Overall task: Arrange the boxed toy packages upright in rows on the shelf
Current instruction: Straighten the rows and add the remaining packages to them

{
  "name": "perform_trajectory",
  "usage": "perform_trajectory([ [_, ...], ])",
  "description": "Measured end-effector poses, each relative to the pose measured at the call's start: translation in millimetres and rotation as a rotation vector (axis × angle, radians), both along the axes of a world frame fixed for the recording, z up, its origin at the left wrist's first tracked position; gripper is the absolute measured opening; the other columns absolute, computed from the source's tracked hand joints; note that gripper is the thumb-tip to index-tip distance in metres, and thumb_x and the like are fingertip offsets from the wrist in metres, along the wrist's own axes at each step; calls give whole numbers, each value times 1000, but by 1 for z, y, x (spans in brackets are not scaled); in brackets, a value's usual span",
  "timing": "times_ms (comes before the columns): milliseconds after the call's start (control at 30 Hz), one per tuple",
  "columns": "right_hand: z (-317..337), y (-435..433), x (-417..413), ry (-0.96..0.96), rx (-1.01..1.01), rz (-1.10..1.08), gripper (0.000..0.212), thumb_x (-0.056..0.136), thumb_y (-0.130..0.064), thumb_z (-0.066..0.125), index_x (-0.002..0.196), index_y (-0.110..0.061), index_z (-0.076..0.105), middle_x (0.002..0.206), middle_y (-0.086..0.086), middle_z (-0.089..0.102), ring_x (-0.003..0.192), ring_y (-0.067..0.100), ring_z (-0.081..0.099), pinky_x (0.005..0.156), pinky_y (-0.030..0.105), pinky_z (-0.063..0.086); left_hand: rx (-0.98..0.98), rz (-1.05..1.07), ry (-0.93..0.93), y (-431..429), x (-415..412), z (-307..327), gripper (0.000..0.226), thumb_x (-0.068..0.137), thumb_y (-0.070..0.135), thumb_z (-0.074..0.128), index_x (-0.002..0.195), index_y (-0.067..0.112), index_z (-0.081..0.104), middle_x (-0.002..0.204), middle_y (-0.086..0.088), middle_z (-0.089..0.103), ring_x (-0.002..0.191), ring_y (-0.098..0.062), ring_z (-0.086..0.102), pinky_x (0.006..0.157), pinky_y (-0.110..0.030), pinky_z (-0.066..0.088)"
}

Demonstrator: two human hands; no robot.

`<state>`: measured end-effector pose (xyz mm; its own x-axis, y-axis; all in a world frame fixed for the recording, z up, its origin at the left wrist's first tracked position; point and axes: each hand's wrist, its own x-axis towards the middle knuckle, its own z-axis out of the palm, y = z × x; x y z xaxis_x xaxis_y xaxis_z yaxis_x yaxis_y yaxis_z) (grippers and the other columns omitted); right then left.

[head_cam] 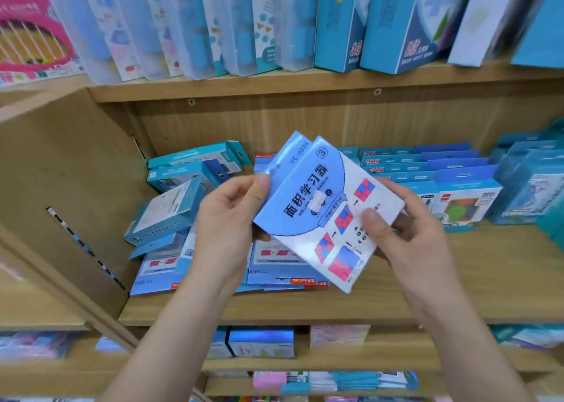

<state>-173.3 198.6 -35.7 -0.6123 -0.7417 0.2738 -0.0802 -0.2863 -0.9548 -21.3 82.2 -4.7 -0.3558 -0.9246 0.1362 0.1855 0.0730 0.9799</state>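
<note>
Both hands hold a flat blue-and-white toy box (308,200) tilted in the air above the middle shelf (457,282). My left hand (227,215) grips its left edge, thumb on top. My right hand (399,218) pinches its right edge, thumb on the printed face. A second box edge shows just behind the held one. Below them, similar flat boxes (274,267) lie face up on the shelf. A jumble of teal boxes (174,206) leans at the left. Upright teal boxes (457,200) stand in rows at the right.
The wooden side panel (76,194) closes the shelf on the left. The upper shelf carries tall clear and blue packages (335,23) and a pink box (33,38). Lower shelves hold more boxes (259,340). Bare wood shows at the front right of the middle shelf.
</note>
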Motion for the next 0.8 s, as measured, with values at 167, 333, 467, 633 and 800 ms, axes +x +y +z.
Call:
perform_trajectory([
  [167, 0, 9, 4, -98, 0, -54, 41, 69, -32, 68, 109, -23, 61, 91, 1, 74, 83, 17, 71, 63, 29, 57, 175, -90, 78, 8, -6, -8, 34, 81, 41, 57, 81, 9, 66, 77, -7, 71, 63, -18, 61, 51, -26, 45],
  [333, -6, 16, 3, -164, -65, -97, 39, 69, -27, 68, 108, -24, 63, 92, 0, 75, 83, 16, 71, 63, 29, 57, 164, -132, 107, 22, -9, -8, 35, 75, 47, 54, 84, 18, 71, 83, -9, 74, 73, -19, 68, 56, -29, 53],
  [467, -9, 34, -8, -48, -18, -39, 44, 66, -16, 70, 107, -29, 63, 92, -6, 75, 81, 6, 69, 67, 19, 55, 43, -107, 90, 32, -12, -14, 24, 77, 38, 58, 84, 19, 71, 80, -1, 73, 71, -12, 68, 55, -24, 53],
  [633, -19, 59, -36, 501, 368, -88, 51, 66, -4, 83, 98, -40, 67, 109, -21, 61, 106, 1, 58, 96, 21, 44, -396, -212, -200, 49, -18, -35, 24, 86, 14, 65, 76, 36, 66, 69, 25, 65, 68, 8, 57, 62, -6, 40],
  [800, -16, 64, -21, 513, 401, -80, 58, 66, -7, 83, 96, -49, 56, 93, -30, 64, 93, -5, 58, 73, 1, 38, -598, -227, -307, 50, -24, -47, 19, 85, 16, 66, 83, 35, 70, 75, 32, 64, 75, 10, 60, 66, -3, 38],
])
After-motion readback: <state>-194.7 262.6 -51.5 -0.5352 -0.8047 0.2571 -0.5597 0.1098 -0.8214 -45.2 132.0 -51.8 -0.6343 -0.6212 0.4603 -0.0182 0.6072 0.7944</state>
